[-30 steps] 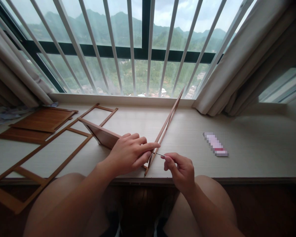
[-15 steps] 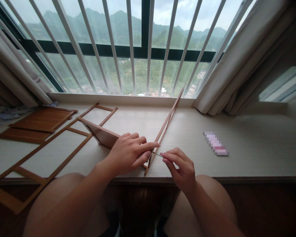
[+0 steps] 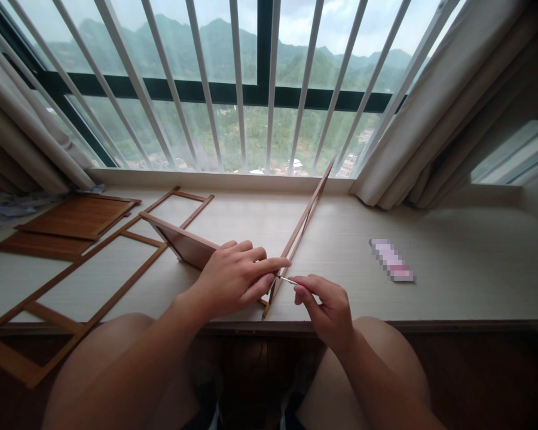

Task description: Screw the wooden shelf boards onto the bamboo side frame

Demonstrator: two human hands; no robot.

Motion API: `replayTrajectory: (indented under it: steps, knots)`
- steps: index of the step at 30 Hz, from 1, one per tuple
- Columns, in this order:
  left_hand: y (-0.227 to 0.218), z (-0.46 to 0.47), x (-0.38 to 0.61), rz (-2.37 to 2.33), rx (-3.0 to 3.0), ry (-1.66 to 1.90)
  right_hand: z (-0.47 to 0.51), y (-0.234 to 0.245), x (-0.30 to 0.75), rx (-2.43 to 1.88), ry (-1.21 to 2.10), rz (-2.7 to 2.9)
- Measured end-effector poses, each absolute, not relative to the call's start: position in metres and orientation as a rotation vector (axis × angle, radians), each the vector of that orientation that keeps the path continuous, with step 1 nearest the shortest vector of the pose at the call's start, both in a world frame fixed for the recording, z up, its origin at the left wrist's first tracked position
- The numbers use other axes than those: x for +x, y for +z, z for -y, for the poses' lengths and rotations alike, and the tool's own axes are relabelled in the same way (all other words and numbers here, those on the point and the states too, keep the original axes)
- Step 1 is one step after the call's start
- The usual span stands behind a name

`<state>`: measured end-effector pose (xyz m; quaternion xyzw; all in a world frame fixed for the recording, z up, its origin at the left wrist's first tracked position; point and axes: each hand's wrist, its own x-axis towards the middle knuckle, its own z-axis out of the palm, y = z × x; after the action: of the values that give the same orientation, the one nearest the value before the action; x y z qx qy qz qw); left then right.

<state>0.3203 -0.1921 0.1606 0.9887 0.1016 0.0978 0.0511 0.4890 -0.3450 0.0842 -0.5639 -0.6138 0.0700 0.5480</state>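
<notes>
A narrow wooden frame (image 3: 301,224) stands on its edge, its two slim bars running from the counter's front toward the window. My left hand (image 3: 237,278) is closed around the near part of it, index finger stretched across the bars. A wooden panel (image 3: 186,242) rises at a slant from behind that hand and meets the frame near it; the joint is hidden by my fingers. Between thumb and fingertips, my right hand (image 3: 327,304) pinches a thin metal rod (image 3: 287,280), whose far tip touches the frame's side beside my left thumb.
A larger ladder-like wooden frame (image 3: 101,319) lies at left, overhanging the counter's front edge. Flat wooden panels (image 3: 76,218) are stacked behind it. A blurred pinkish packet (image 3: 392,261) lies at right. Curtains (image 3: 399,113) and a barred window close off the back.
My right hand's fingers have shifted around the metal rod, the thumb lower and more apart from the rod's tip. My left hand, frame and panel stay put.
</notes>
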Motion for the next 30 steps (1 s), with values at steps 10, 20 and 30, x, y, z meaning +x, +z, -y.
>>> replayTrajectory:
  steps: [10,20,30]
  knots:
    - [0.1593,0.1908,0.3217,-0.314,3.025,0.301,0.3460,0.0835,0.4895,-1.343,0.150,1.398]
    - [0.1595,0.1909,0.3205,-0.305,3.019,0.314,0.3442,0.0873,0.4899,-1.283,0.079,1.447]
    - [0.1591,0.1911,0.3207,-0.301,3.026,0.318,0.3448,0.0858,0.4899,-1.282,0.062,1.468]
